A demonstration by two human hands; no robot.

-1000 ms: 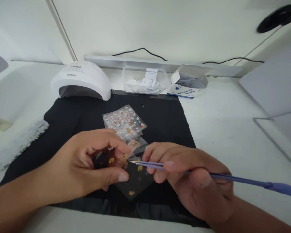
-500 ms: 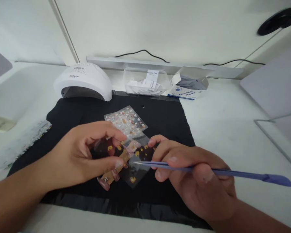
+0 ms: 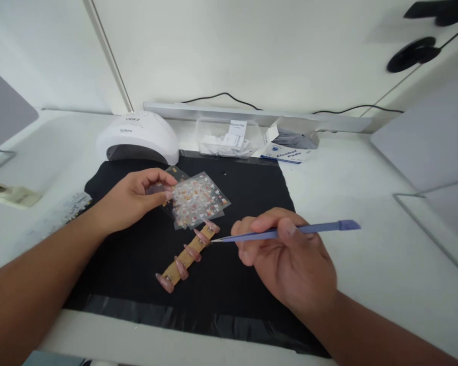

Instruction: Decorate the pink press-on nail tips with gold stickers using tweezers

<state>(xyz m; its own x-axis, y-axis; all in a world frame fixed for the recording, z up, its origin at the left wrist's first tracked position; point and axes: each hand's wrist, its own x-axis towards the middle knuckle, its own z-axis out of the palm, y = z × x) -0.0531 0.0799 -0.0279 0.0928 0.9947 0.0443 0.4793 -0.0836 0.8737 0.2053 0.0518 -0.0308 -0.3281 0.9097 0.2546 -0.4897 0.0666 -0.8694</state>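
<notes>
purple tweezers (image 3: 265, 234) near diagonal nail strip (image 3: 187, 260); clear sticker sheets (image 3: 200, 198) overlapping

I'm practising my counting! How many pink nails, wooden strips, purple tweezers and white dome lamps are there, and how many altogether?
Pink nails: 5
Wooden strip: 1
Purple tweezers: 1
White dome lamp: 1
Total: 8

Clear tub (image 3: 203, 127) beside alcohol-pads box (image 3: 284, 153)

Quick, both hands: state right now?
Left hand: at the edge of the sticker sheets; grip cannot be told.
Right hand: closed, holding the purple tweezers.
</notes>
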